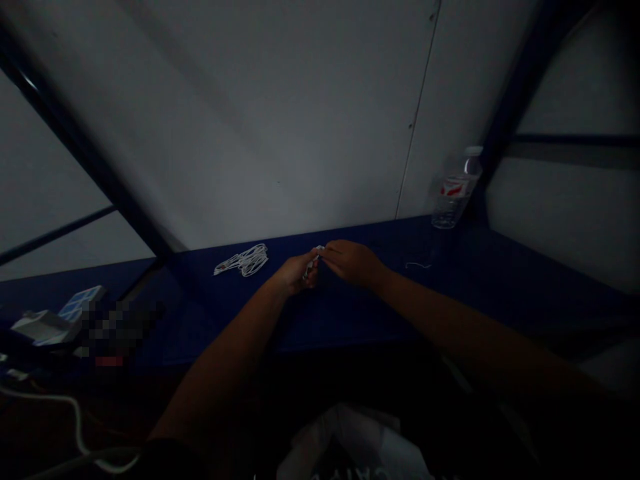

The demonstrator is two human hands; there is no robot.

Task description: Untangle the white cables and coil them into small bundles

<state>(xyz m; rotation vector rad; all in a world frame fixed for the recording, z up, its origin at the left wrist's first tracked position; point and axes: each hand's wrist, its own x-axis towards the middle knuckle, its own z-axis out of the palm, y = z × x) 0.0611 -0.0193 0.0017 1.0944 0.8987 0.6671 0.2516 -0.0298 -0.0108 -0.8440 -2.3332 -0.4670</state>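
My left hand (296, 272) is closed around a small white object (320, 249) above the blue shelf (320, 320). It may be a bundle of cord, but the dim light and my fingers hide its kind. From the right, my right hand (350, 260) pinches the same object at its upper end, so the two hands meet there. To the left of my left hand lies a loose coil of white cord (253, 260) on the shelf.
At the back right a clear plastic bottle (450, 200) with a white cap stands on the shelf. A short white string (418, 266) lies nearer. White and blue boxes (83, 303) sit far left, and a pale cable (75, 407) hangs lower left. A white wall panel (300, 133) rises behind.
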